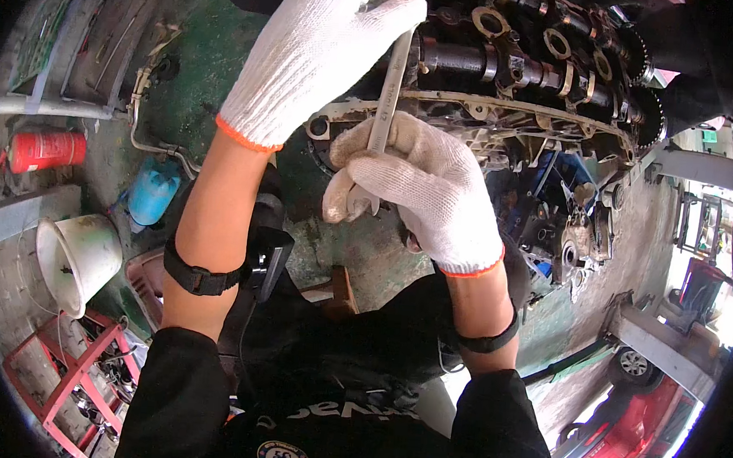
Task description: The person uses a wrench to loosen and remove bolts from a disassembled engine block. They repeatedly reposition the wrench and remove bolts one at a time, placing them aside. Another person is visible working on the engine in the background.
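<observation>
Both my hands wear white knit gloves with orange cuffs. A long metal wrench [387,92] stands nearly upright between them. My right hand [436,183] is closed around its lower part, and an open jaw shows below the fingers. At the top, my left hand [318,54] is closed over the wrench's other end, which its fingers hide. Just beyond my hands is an oily engine cylinder head [475,105] with its camshafts [457,58] exposed and toothed sprockets [646,116] at its right end.
Left of me are a red fire extinguisher [48,151], a blue jug [154,191], a white bucket [101,250] and a red metal frame [72,379]. Metal engine parts [575,242] lie below the cylinder head on the right. A red car [622,438] stands at the lower right.
</observation>
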{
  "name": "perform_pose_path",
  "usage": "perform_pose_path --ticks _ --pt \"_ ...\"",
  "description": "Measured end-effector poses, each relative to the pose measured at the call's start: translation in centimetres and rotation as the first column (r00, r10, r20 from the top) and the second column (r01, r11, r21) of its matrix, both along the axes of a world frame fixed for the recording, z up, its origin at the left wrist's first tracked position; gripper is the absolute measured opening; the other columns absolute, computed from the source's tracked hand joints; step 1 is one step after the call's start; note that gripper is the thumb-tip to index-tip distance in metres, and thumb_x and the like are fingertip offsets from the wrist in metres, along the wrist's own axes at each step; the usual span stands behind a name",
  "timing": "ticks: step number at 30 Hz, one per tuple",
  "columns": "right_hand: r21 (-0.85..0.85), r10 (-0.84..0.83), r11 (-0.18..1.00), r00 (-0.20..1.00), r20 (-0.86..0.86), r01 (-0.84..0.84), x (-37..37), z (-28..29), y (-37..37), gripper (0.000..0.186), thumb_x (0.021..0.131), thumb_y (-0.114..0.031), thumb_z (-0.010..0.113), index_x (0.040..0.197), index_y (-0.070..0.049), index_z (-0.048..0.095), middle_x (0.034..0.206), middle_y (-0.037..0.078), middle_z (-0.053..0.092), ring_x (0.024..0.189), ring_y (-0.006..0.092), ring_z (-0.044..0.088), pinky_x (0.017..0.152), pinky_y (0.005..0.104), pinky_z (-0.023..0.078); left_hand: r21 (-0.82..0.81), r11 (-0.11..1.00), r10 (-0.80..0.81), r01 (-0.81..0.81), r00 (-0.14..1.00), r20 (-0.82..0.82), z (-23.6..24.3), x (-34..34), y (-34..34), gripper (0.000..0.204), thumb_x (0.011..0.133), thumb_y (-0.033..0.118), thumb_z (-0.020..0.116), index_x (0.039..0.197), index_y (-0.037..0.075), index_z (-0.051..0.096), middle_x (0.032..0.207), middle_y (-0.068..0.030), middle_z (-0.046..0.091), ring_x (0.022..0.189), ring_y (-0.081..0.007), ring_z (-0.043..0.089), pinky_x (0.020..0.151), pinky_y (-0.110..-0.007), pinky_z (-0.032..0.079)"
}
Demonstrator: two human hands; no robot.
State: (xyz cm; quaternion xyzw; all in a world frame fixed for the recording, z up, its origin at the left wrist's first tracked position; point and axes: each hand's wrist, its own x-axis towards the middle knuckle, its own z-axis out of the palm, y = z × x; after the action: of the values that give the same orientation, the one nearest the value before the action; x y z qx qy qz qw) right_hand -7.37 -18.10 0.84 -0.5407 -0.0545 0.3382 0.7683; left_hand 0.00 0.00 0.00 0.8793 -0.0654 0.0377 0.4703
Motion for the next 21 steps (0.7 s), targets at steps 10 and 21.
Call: perform_pose_path --ticks 10,21 --pt "-0.235 -0.126 0.956 0.968 0.217 0.177 0.9 1.5 -2.0 0.030 0.100 -0.014 0.057 0.110 0.013 0.066 0.058 0.003 0.058 0.051 0.0151 0.061 0.050 0.0247 0.050 -0.184 0.975 0.120 -0.124 0.992 -0.037 4.6 -2.7 -1.9 0.035 0.101 0.027 0.064 0.101 -0.007 0.073 0.072 -0.0051 0.063 0.070 -0.0092 0.052 0.065 -0.030 0.043" --pt "-0.265 -0.374 0.873 0.911 0.173 0.409 2.0 1.6 -3.8 0.032 0.100 -0.012 0.057 0.113 0.016 0.065 0.052 -0.001 0.042 0.044 0.0109 0.038 0.049 0.0257 0.040 0.053 0.996 0.058 -0.065 0.990 0.132 0.4 -0.9 -0.2 0.041 0.101 0.036 0.066 0.117 -0.001 0.073 0.094 -0.0077 0.074 0.084 -0.0120 0.066 0.077 -0.029 0.051"
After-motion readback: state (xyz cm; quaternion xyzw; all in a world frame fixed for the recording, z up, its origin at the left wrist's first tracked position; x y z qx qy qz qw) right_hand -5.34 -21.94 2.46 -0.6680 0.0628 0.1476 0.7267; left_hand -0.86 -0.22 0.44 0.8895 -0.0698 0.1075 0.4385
